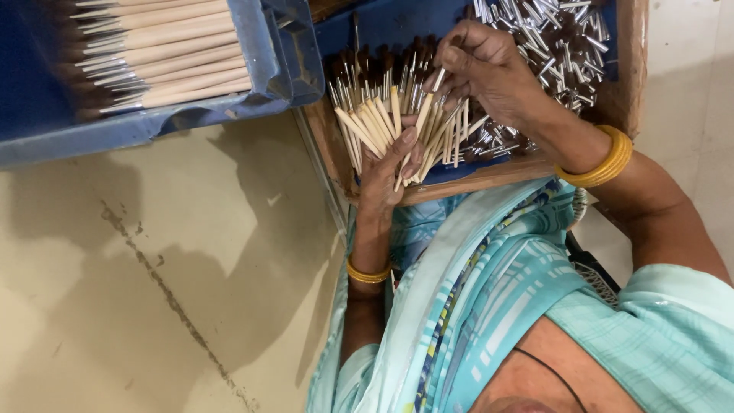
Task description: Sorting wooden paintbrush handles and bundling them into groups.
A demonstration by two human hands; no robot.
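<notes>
In the head view, the left hand [390, 172] is closed around a fan of thin brushes [382, 122]. Each brush has a pale wooden handle, a short metal sleeve and a dark tip, and the fan spreads upward from the palm over the wooden tray [489, 174]. The right hand [485, 73] is above the fan, and its fingers pinch one single brush [425, 107] near the metal part; this brush stands between the others in the bundle.

The lower ends of the handles are hidden inside the left palm, so I cannot tell how many brushes it holds. The dark tips mix with the dark pieces behind them and are hard to separate. The tray is cut off at the top edge of the picture.

In the tray, on a blue lining, lies a heap of small shiny metal sleeves [550, 34], partly covered by the right hand. To the left, a blue plastic bin [267, 69] holds finished brushes [168, 46] lying in rows. Both wrists carry yellow bangles [604, 164]. Below is a beige floor [153, 291] with a crack.
</notes>
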